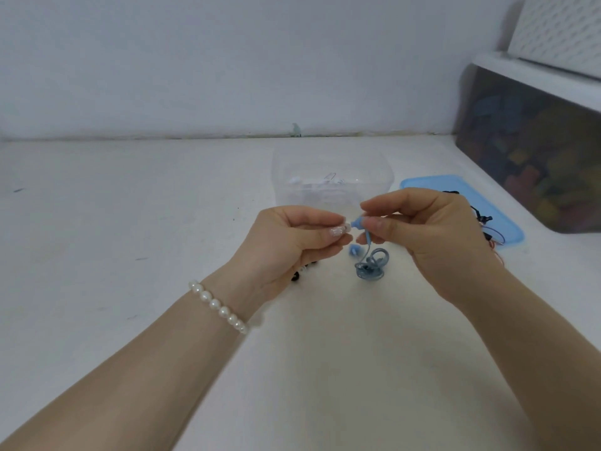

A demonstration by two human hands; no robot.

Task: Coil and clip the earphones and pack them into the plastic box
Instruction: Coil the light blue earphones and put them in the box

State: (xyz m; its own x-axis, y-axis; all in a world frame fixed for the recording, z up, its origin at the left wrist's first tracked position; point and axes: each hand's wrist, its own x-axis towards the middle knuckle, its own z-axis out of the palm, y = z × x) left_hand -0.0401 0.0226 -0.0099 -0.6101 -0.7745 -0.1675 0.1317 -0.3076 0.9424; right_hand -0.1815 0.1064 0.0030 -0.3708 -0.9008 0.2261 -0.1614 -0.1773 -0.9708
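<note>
Writing: none legible | blue earphones (pixel 369 262): cord hanging, loosely coiled, above desk (pixel 130 222) before clear plastic box (pixel 331 177) | right hand (pixel 426 236) fingers pinching earbud | left hand (pixel 289 242) fingers pinching earbud tip

Left hand (pixel 292 237) and right hand (pixel 419 229) pinching a blue earbud (pixel 454 223) between them, blue cord (pixel 370 265) dangling in loops, clear plastic box (pixel 331 177) just beyond, blue lid (pixel 455 190) right, white table (pixel 130 222)

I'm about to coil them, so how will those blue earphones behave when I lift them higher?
The blue earphones will probably hang limp: their thin cable droops in loose loops from the right hand. They look light, and the loops may well tangle or spring open.
</note>
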